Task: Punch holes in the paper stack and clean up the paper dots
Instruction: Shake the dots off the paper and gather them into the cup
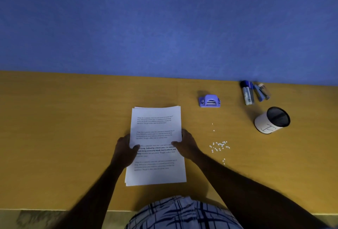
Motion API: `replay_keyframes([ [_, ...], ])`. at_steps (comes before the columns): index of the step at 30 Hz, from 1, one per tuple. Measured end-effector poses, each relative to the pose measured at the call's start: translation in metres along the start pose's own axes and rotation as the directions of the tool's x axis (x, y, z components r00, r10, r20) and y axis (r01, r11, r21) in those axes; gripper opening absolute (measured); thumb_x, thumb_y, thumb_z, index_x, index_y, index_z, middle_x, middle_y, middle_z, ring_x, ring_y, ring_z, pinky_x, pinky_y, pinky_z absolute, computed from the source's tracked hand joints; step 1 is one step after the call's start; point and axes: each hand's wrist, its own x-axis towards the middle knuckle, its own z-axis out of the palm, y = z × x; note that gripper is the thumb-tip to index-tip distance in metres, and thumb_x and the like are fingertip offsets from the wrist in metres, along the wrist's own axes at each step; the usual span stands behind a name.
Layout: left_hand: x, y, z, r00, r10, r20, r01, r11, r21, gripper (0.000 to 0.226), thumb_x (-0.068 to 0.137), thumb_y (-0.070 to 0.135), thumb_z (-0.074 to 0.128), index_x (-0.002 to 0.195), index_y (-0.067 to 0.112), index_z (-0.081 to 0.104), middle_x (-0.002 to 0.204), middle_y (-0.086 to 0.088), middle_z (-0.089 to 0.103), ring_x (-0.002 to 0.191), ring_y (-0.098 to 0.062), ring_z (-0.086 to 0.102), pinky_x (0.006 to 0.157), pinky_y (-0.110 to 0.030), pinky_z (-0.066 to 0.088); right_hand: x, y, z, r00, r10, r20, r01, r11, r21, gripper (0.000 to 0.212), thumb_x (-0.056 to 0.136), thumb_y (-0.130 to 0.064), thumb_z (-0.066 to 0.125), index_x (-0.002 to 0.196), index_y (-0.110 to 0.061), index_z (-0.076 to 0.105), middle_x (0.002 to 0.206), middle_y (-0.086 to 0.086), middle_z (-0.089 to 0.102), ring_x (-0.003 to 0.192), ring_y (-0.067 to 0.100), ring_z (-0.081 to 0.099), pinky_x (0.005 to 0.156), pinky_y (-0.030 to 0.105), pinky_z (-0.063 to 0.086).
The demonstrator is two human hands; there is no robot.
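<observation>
A stack of white printed sheets [155, 126] lies on the yellow-brown desk [64, 128] in front of me. My left hand [126, 148] grips the stack's left edge, thumb on top. At the right edge my right hand [186, 144] holds it the same way. A small purple hole punch [209, 101] sits beyond the stack to the right, apart from both hands. Several white paper dots [219, 145] are scattered on the desk right of my right hand.
A black mesh cup wrapped in white paper [272, 121] lies tipped at the right. Several markers [253, 91] rest by the blue wall [164, 24] behind the desk. The desk's near edge runs by my checked shirt [182, 214].
</observation>
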Motion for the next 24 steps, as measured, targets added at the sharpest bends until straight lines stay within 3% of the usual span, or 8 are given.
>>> replay_keyframes([
  [2, 0.000, -0.002, -0.004, 1.000, 0.007, 0.025, -0.007, 1.000, 0.010, 0.036, 0.087, 0.018, 0.065, 0.122, 0.013, 0.059, 0.119, -0.008, 0.067, 0.108, -0.030, 0.062, 0.088, -0.051, 0.056, 0.000, 0.001, -0.001, 1.000, -0.025, 0.001, 0.025, 1.000, -0.020, 0.048, 0.080, -0.010, 0.071, 0.125, -0.011, 0.053, 0.124, 0.004, 0.064, 0.113, 0.023, 0.063, 0.082, 0.027, 0.055],
  [5, 0.000, -0.006, -0.007, 0.997, 0.021, 0.078, -0.022, 1.000, 0.016, 0.039, 0.088, 0.022, 0.064, 0.126, 0.014, 0.055, 0.123, -0.008, 0.064, 0.113, -0.033, 0.059, 0.090, -0.053, 0.054, 0.000, 0.003, -0.002, 0.998, -0.053, 0.024, 0.053, 0.999, -0.014, 0.047, 0.080, -0.010, 0.072, 0.124, -0.013, 0.055, 0.123, 0.003, 0.066, 0.111, 0.021, 0.065, 0.071, 0.018, 0.052],
  [8, -0.001, -0.009, -0.008, 0.994, 0.060, 0.095, -0.064, 0.997, 0.043, 0.040, 0.088, 0.024, 0.065, 0.125, 0.014, 0.052, 0.123, -0.009, 0.061, 0.114, -0.032, 0.057, 0.090, -0.052, 0.054, 0.001, 0.006, -0.003, 0.998, -0.061, 0.003, 0.061, 0.998, -0.027, 0.047, 0.080, -0.012, 0.073, 0.124, -0.011, 0.054, 0.125, 0.005, 0.064, 0.110, 0.022, 0.065, 0.074, 0.020, 0.054],
  [12, -0.007, -0.022, -0.013, 0.994, 0.015, 0.111, -0.026, 0.994, 0.104, 0.061, 0.087, 0.031, 0.067, 0.139, 0.014, 0.040, 0.135, -0.010, 0.049, 0.120, -0.029, 0.053, 0.094, -0.043, 0.053, -0.004, 0.014, -0.012, 0.998, -0.053, -0.030, 0.047, 0.985, -0.167, 0.059, 0.082, -0.026, 0.072, 0.131, -0.007, 0.045, 0.129, 0.009, 0.056, 0.115, 0.027, 0.058, 0.091, 0.043, 0.055],
  [17, -0.036, -0.055, -0.017, 0.992, 0.061, 0.110, -0.094, 0.941, 0.324, 0.098, 0.072, 0.069, 0.066, 0.147, 0.015, 0.031, 0.152, -0.007, 0.033, 0.136, -0.026, 0.038, 0.108, -0.049, 0.041, -0.032, 0.041, -0.021, 0.999, -0.039, 0.012, 0.041, 0.967, -0.252, 0.075, 0.075, -0.044, 0.078, 0.131, -0.007, 0.044, 0.124, 0.009, 0.050, 0.101, 0.018, 0.052, 0.076, 0.025, 0.050],
  [19, -0.051, -0.066, -0.014, 0.980, 0.138, 0.144, -0.188, 0.878, 0.440, 0.114, 0.062, 0.083, 0.059, 0.149, 0.015, 0.029, 0.155, -0.006, 0.029, 0.142, -0.026, 0.029, 0.114, -0.050, 0.031, -0.047, 0.053, -0.023, 0.993, -0.081, 0.086, 0.104, 0.946, -0.308, 0.095, 0.069, -0.055, 0.079, 0.141, -0.011, 0.037, 0.131, 0.005, 0.043, 0.108, 0.016, 0.047, 0.086, 0.029, 0.049],
  [21, -0.063, -0.078, -0.010, 0.961, 0.229, 0.154, -0.275, 0.826, 0.492, 0.125, 0.057, 0.089, 0.055, 0.150, 0.011, 0.026, 0.158, -0.008, 0.027, 0.145, -0.027, 0.025, 0.116, -0.049, 0.024, -0.058, 0.063, -0.025, 0.977, -0.112, 0.182, 0.176, 0.904, -0.390, 0.116, 0.061, -0.066, 0.078, 0.150, -0.014, 0.025, 0.147, 0.004, 0.031, 0.129, 0.019, 0.038, 0.107, 0.037, 0.041],
  [24, -0.074, -0.089, -0.004, 0.934, 0.320, 0.162, -0.357, 0.784, 0.508, 0.126, 0.057, 0.093, 0.050, 0.150, 0.011, 0.028, 0.157, -0.010, 0.028, 0.146, -0.027, 0.026, 0.116, -0.049, 0.021, -0.066, 0.077, -0.025, 0.953, -0.168, 0.254, 0.286, 0.777, -0.561, 0.129, 0.055, -0.078, 0.071, 0.154, -0.017, 0.014, 0.153, 0.001, 0.020, 0.140, 0.023, 0.025, 0.116, 0.039, 0.029],
])
